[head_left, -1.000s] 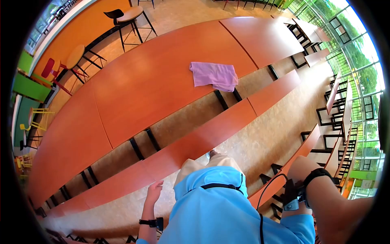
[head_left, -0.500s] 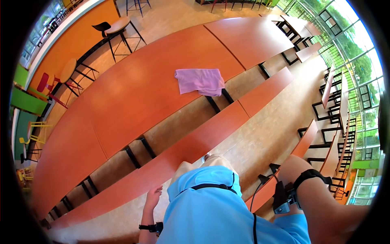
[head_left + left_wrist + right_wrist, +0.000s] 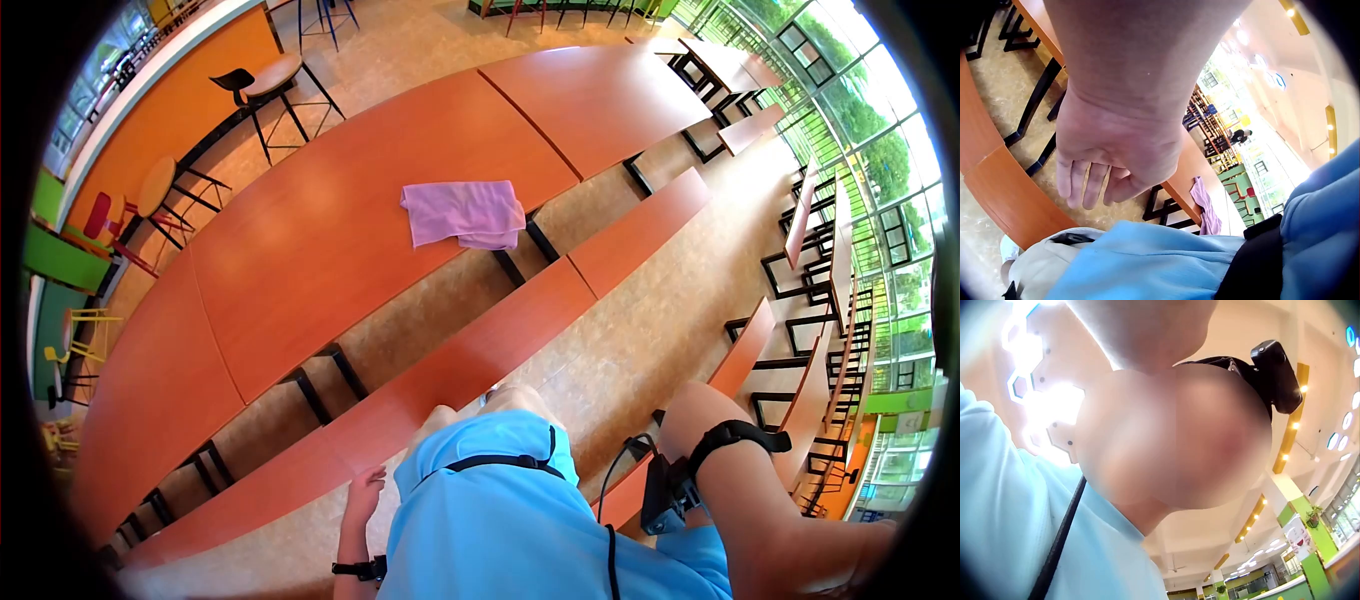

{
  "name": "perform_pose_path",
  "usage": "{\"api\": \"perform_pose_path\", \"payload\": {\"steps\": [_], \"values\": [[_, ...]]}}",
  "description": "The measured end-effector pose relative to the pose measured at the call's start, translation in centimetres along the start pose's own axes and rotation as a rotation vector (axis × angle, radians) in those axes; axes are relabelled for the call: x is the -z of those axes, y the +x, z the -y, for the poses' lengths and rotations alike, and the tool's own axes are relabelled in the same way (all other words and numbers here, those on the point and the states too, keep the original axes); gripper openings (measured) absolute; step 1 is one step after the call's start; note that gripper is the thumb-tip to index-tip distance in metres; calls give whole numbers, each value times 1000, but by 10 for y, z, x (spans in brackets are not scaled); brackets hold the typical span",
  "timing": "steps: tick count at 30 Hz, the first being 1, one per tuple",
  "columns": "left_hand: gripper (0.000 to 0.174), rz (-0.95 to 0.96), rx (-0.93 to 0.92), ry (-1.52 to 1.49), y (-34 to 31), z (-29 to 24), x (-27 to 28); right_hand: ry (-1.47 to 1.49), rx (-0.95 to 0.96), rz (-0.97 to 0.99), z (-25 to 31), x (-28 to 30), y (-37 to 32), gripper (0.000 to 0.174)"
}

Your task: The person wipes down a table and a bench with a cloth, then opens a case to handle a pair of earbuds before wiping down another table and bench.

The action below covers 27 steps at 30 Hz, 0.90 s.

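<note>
My left hand hangs beside my body near the bench, with nothing in it. In the left wrist view the same hand shows its palm, fingers loosely bent. A crumpled purple cloth lies on the long orange-brown table, at its near edge, away from both hands. The cloth also shows in the left wrist view. My right arm is bent up toward my head; in the right wrist view part of the raised hand or wrist shows at the top, its fingers hidden.
Stools stand beyond the table, by an orange counter. More benches and tables line the right side, before tall windows. Bare floor runs between the bench rows. A black cable hangs along the blue shirt.
The cloth and table have shifted left in the head view as the view moved. My left hand stays low and empty; my right arm remains raised and bent.
</note>
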State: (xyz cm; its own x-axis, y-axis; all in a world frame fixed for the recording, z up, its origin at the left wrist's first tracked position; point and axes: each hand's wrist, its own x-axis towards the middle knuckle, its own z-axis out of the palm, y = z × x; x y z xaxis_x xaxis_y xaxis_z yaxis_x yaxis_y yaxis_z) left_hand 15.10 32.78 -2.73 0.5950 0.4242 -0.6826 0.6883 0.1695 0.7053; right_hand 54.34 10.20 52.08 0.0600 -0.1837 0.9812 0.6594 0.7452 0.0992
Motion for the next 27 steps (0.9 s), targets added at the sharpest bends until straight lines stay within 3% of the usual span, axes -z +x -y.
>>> {"api": "perform_pose_path", "payload": {"steps": [4, 14, 27], "values": [[48, -10, -60, 43, -8, -15, -13, 229, -72, 41, -23, 15, -10, 29], [45, -56, 81, 5, -21, -34, -24, 5, -164, 86, -40, 39, -23, 30], [46, -147, 168, -157, -35, -41, -57, 155, -271, 44, -101, 61, -43, 32]]}}
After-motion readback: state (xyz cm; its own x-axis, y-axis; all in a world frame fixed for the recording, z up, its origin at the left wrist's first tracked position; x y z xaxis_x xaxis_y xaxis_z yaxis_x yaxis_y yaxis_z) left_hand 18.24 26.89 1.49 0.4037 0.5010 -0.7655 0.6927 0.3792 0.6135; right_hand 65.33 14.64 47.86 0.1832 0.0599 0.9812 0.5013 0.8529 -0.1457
